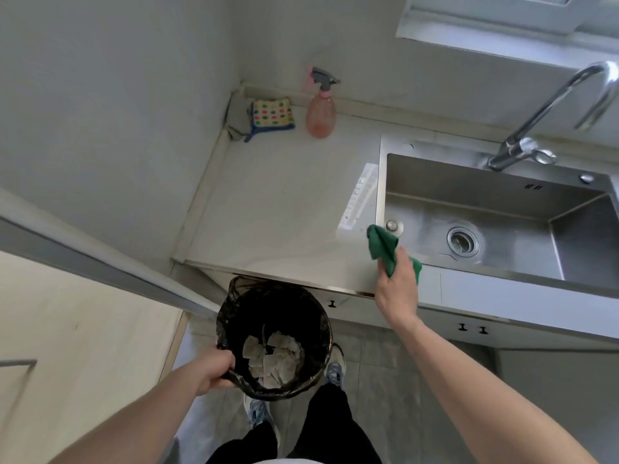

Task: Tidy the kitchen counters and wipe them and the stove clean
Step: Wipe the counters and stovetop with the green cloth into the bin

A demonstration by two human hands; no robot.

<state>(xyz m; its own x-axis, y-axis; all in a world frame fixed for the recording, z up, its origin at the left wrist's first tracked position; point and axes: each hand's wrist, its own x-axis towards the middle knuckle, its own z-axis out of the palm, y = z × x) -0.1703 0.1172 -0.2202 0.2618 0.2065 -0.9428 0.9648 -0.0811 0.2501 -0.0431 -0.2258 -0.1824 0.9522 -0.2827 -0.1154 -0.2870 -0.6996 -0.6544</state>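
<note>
My right hand (398,289) grips a bunched green cloth (385,246) at the front edge of the pale counter (274,202), just left of the steel sink (485,195). My left hand (214,370) holds the rim of a round bin lined with a black bag (278,316), lifted below the counter's front edge. Crumpled paper scraps (274,360) lie at the bottom of the bin.
A pink spray bottle (320,112) and a knitted dotted pad (272,116) stand at the counter's back corner by the wall. A curved tap (549,112) rises behind the sink. Cabinet doors with dark knobs (472,328) are below. My shoes (335,366) stand on the tiled floor.
</note>
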